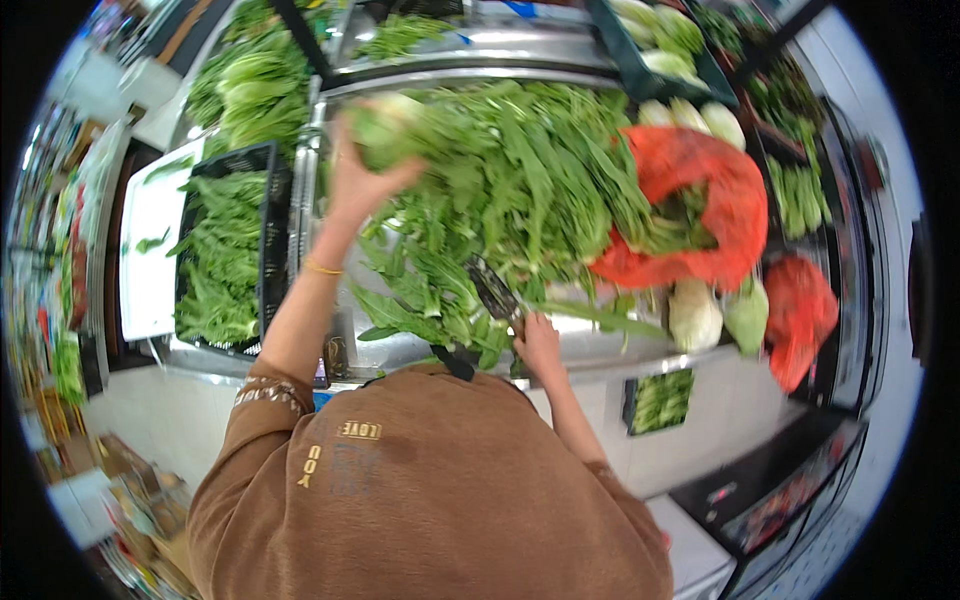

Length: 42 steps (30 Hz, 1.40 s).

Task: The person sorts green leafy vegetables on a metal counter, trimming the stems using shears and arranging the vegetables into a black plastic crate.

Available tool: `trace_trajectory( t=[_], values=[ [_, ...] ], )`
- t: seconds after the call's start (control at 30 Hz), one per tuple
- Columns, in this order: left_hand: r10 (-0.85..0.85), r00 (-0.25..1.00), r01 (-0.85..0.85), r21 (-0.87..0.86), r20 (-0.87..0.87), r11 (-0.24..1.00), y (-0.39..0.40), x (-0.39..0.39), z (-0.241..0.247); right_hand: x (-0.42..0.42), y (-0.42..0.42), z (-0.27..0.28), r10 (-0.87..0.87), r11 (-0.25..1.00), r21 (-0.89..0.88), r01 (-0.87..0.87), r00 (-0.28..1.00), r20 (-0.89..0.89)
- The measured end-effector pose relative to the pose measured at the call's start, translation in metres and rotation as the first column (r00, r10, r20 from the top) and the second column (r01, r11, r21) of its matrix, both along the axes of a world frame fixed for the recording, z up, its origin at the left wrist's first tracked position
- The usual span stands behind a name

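My left hand [366, 176] is raised at the upper left, its fingers around the pale base of a leafy green bunch [384, 126]. Motion blurs both the bunch and the fingers. My right hand [538, 343] grips the handle of a knife [492, 287]; its dark blade, with bits of green on it, points up and left. Under the blade lie loose trimmed leaves [420, 289] on a metal counter [600, 341]. Beyond them spreads a large heap of long-leafed greens [517, 165], whose right end reaches into a red mesh bag [720, 180].
Left of the counter stands a black plastic crate [271, 225] of leafy greens, beside a white foam box [154, 262]. A pale cabbage [694, 319] and a green vegetable [746, 319] sit at the right, near another red bag [801, 319]. A green crate [611, 52] holds cabbages behind.
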<state>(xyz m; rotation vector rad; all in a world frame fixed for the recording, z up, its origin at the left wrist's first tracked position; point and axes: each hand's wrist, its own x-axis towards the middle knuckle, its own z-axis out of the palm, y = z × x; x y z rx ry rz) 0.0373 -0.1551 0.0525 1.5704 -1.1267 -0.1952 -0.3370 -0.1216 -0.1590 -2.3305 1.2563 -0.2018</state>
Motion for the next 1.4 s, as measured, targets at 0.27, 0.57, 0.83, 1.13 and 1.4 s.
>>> trace_trajectory(
  t=[0.27, 0.57, 0.83, 1.13, 1.4],
  values=[
    [0.049, 0.885, -0.072, -0.031, -0.463, 0.997, 0.044, 0.025, 0.038, -0.025, -0.040, 0.109, -0.292, 0.756, 0.637, 0.154, 0.949, 0.117],
    [-0.204, 0.919, 0.104, 0.290, 0.337, 0.951, 0.045, -0.068, -0.014, 0.032, -0.029, 0.168, -0.186, 0.978, 0.154, 0.138, 0.914, 0.360],
    [-0.290, 0.916, 0.240, 0.201, 0.277, 0.950, 0.068, -0.071, -0.016, 0.023, -0.064, 0.110, -0.175, 0.984, -0.023, 0.179, 0.976, 0.133],
    [-0.258, 0.932, 0.230, 0.137, 0.253, 0.964, 0.070, -0.083, 0.007, 0.086, -0.037, 0.152, -0.131, 0.971, 0.236, 0.042, 0.918, 0.374],
    [-0.214, 0.897, 0.144, 0.202, 0.387, 0.969, 0.055, -0.086, 0.010, 0.092, -0.035, 0.191, -0.148, 0.967, 0.253, 0.015, 0.844, 0.516]
  ],
)
